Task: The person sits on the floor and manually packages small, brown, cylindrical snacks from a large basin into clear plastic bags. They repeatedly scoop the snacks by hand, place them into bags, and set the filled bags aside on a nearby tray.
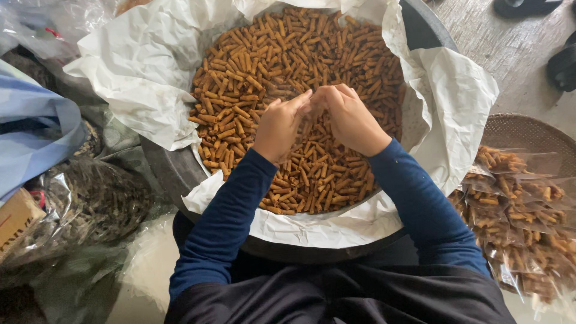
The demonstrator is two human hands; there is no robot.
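Observation:
A big dark basin (420,30) lined with crumpled white paper (144,66) holds a heap of short brown fried snack sticks (270,54). My left hand (279,127) and my right hand (351,119) meet over the middle of the heap, fingers curled together. A thin clear bag seems pinched between them, with a few sticks inside; it is hard to make out. Both arms wear dark blue sleeves.
A woven tray (528,132) at the right carries several small clear packets of the same sticks (516,198). Plastic bags and a blue cloth (36,126) crowd the left side. Dark sandals (561,66) lie on the floor at the upper right.

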